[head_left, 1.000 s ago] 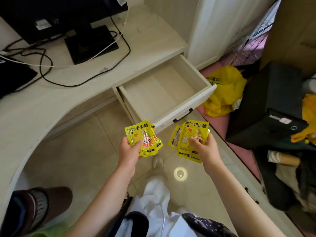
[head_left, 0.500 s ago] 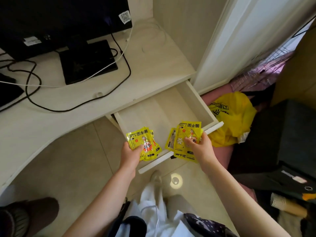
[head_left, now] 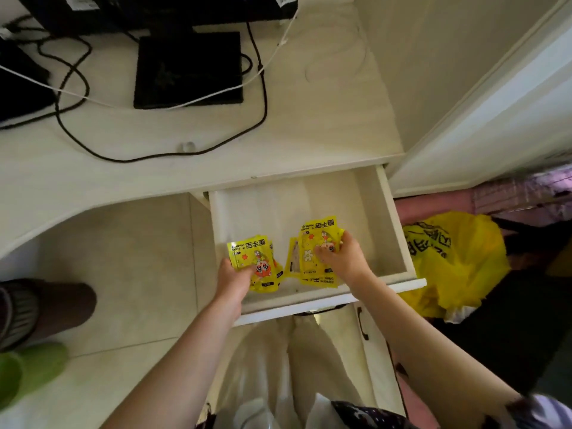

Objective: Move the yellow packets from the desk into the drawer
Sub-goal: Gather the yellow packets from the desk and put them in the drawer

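Both hands, left hand (head_left: 233, 278) and right hand (head_left: 343, 258), grip yellow packets (head_left: 252, 258) over the open drawer (head_left: 397, 230); loosely stacked packets could slide out sideways.

- Light is soft and even on the pale tabletop (head_left: 309, 125) beyond the two grips, with no hard glare.
- The black cable (head_left: 161, 154) on it casts only a faint, thin shadow.
- The drawer (head_left: 399, 230) interior is bright; a soft shadow lies along its wall to the right of the grips.
- The yellow packets (head_left: 318, 255) in the grips read sharp, print legible.
- Far left of the grips, the slippers (head_left: 40, 323) are smeared and out of focus.
- Right of the grips, the yellow plastic bag (head_left: 458, 258) is vivid, while the region beside it sinks into near black.
- Straight edges bow toward the frame borders, a wide-angle warp.
- The top corners darken.
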Motion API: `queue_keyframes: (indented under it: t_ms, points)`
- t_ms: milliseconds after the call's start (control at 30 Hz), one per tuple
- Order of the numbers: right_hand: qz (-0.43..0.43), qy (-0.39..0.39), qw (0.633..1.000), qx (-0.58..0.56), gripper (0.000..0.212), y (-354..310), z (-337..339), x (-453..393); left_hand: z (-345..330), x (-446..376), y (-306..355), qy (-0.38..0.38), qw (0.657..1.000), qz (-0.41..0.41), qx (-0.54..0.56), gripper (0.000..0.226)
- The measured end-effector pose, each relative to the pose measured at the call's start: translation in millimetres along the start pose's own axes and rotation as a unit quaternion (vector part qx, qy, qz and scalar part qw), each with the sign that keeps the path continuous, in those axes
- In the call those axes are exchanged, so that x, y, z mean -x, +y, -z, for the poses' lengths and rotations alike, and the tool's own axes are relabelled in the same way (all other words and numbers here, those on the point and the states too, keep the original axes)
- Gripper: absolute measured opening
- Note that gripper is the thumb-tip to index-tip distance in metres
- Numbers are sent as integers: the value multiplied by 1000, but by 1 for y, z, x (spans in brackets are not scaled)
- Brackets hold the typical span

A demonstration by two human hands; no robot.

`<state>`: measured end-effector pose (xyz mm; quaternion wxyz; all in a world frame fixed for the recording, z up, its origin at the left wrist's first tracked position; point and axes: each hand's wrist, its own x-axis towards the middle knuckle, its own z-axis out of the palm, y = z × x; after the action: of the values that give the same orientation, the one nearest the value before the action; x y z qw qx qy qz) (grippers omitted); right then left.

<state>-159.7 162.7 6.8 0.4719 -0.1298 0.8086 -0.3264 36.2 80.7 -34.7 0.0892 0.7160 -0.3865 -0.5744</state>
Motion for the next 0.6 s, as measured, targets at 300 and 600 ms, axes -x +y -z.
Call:
queue_keyframes:
  t_ms: [300, 600]
  points:
    - [-37, -48, 996, 63, 40, 27, -34, -65, -30, -43, -20, 17, 997, 20, -68, 19]
    - [-54, -56, 978, 193, 40, 53, -45, -95, -38, -74, -41, -7, 987, 60, -148, 22]
